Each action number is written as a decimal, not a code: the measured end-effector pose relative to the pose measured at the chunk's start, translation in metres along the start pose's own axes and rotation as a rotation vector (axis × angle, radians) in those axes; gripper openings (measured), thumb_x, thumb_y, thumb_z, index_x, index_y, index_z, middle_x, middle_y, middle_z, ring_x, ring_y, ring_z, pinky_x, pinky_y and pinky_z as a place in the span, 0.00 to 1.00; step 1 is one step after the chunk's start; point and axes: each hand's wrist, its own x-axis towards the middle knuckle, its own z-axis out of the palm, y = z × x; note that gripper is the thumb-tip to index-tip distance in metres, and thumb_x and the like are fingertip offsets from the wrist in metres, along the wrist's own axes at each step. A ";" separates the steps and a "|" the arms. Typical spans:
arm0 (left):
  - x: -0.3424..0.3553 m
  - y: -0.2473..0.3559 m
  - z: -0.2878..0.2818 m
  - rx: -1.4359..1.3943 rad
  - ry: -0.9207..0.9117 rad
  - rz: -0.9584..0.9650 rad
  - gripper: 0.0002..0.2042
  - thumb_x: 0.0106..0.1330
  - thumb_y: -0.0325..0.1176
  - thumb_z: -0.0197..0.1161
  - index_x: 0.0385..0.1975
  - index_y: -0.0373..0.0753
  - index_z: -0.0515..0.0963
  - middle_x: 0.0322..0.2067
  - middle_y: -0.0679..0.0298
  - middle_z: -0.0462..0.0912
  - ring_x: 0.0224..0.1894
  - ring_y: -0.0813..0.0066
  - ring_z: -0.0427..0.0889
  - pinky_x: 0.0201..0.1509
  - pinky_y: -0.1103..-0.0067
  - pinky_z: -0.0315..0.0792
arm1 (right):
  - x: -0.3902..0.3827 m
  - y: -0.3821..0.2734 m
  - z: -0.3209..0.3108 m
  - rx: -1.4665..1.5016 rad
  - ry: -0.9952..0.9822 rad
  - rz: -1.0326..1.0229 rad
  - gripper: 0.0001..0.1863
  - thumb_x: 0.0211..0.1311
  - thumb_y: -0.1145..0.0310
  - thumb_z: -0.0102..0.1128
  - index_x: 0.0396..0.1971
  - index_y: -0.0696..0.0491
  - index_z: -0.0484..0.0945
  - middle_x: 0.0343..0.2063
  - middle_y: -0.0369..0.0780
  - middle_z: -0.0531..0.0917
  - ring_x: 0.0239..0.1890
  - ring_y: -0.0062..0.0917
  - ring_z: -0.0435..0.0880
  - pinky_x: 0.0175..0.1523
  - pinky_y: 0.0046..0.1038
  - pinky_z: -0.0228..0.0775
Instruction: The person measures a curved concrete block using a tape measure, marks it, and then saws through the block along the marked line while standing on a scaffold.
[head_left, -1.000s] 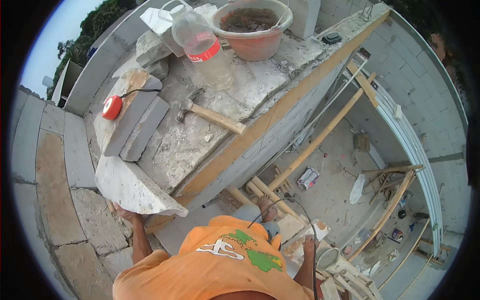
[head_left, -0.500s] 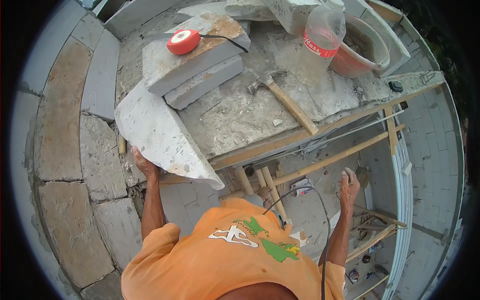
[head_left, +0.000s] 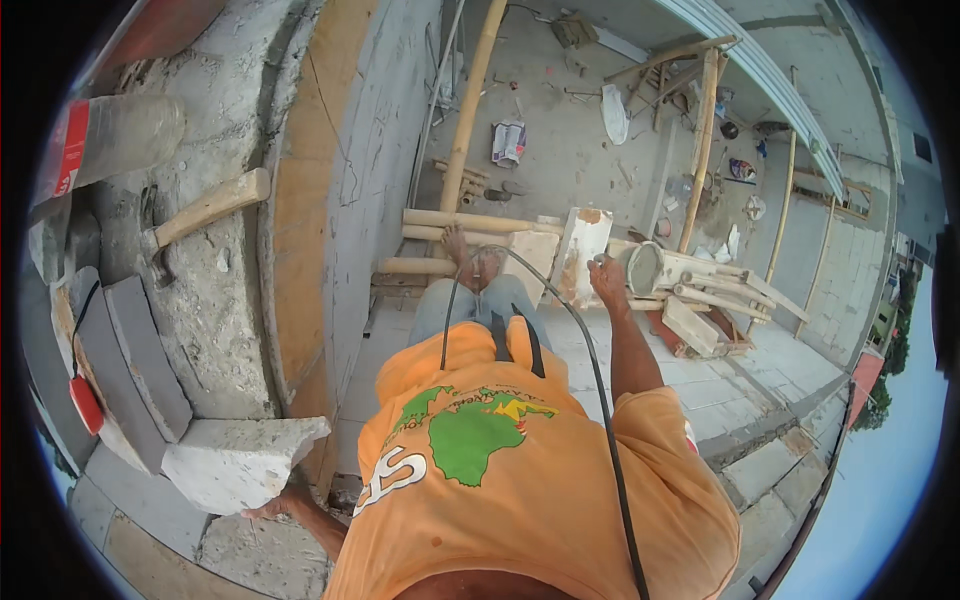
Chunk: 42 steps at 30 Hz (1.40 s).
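Head view: L hand [head_left: 283,503] is at the lower edge of the pale broken block [head_left: 235,465], touching it; its fingers are partly hidden, so I cannot tell if this grip is pinching or only supporting. The block is at the near end of the concrete ledge [head_left: 220,340], beside two grey slabs [head_left: 145,350]. Its long axis goes approx. L to R, w/ the pointed corner to the R, by the wooden board [head_left: 310,200]. R hand [head_left: 608,285] is near the stained white slab [head_left: 588,235], fingers bent; whether it holds smth., I cannot tell.
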 end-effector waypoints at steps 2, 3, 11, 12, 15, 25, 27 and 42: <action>-0.004 0.012 0.023 0.052 -0.089 0.010 0.35 0.74 0.60 0.40 0.62 0.30 0.63 0.56 0.52 0.73 0.54 0.57 0.76 0.56 0.68 0.72 | -0.074 0.079 0.012 -0.120 -0.046 0.101 0.15 0.56 0.61 0.58 0.31 0.60 0.81 0.30 0.58 0.83 0.38 0.53 0.84 0.45 0.46 0.75; -0.008 0.018 0.034 0.069 -0.140 0.015 0.35 0.74 0.60 0.40 0.62 0.30 0.63 0.56 0.52 0.73 0.54 0.57 0.76 0.56 0.68 0.72 | -0.112 0.103 0.022 -0.153 -0.076 0.255 0.16 0.55 0.61 0.57 0.31 0.60 0.81 0.31 0.59 0.83 0.39 0.54 0.83 0.47 0.47 0.75; -0.062 0.048 0.148 0.128 -0.577 0.096 0.35 0.73 0.60 0.41 0.61 0.30 0.64 0.55 0.52 0.74 0.54 0.57 0.76 0.56 0.68 0.72 | -0.258 0.092 0.083 0.005 -0.094 0.604 0.14 0.56 0.61 0.55 0.26 0.59 0.78 0.29 0.57 0.82 0.35 0.56 0.82 0.44 0.48 0.77; -0.072 0.050 0.162 0.134 -0.634 0.100 0.35 0.73 0.60 0.41 0.61 0.30 0.64 0.55 0.52 0.74 0.54 0.57 0.76 0.56 0.68 0.72 | -0.256 0.079 0.080 0.026 -0.071 0.615 0.15 0.56 0.60 0.55 0.26 0.59 0.78 0.29 0.57 0.82 0.35 0.56 0.82 0.44 0.49 0.77; -0.103 0.060 0.199 0.150 -0.790 0.124 0.35 0.73 0.60 0.41 0.60 0.30 0.65 0.55 0.52 0.74 0.53 0.57 0.76 0.56 0.68 0.72 | -0.261 0.083 0.104 0.079 0.004 0.612 0.15 0.56 0.60 0.56 0.27 0.58 0.79 0.30 0.57 0.82 0.36 0.56 0.82 0.44 0.49 0.76; -0.199 0.083 0.268 0.119 -1.158 0.223 0.35 0.73 0.60 0.41 0.59 0.29 0.66 0.54 0.51 0.75 0.53 0.57 0.76 0.55 0.68 0.72 | -0.264 0.093 0.095 0.194 0.136 0.712 0.16 0.55 0.60 0.54 0.28 0.59 0.79 0.32 0.57 0.82 0.39 0.55 0.82 0.47 0.49 0.75; -0.227 0.087 0.280 0.119 -1.241 0.228 0.35 0.73 0.60 0.41 0.59 0.29 0.66 0.54 0.51 0.75 0.53 0.57 0.76 0.55 0.68 0.72 | -0.268 0.096 0.091 0.191 0.062 0.766 0.17 0.55 0.60 0.53 0.31 0.60 0.80 0.33 0.57 0.83 0.41 0.54 0.82 0.49 0.48 0.75; -0.417 0.139 0.294 0.044 -1.740 0.444 0.35 0.73 0.60 0.42 0.58 0.29 0.68 0.53 0.51 0.76 0.52 0.58 0.77 0.54 0.68 0.72 | -0.257 0.135 -0.068 0.159 0.448 0.585 0.16 0.57 0.60 0.57 0.36 0.58 0.78 0.31 0.53 0.82 0.41 0.50 0.82 0.47 0.47 0.74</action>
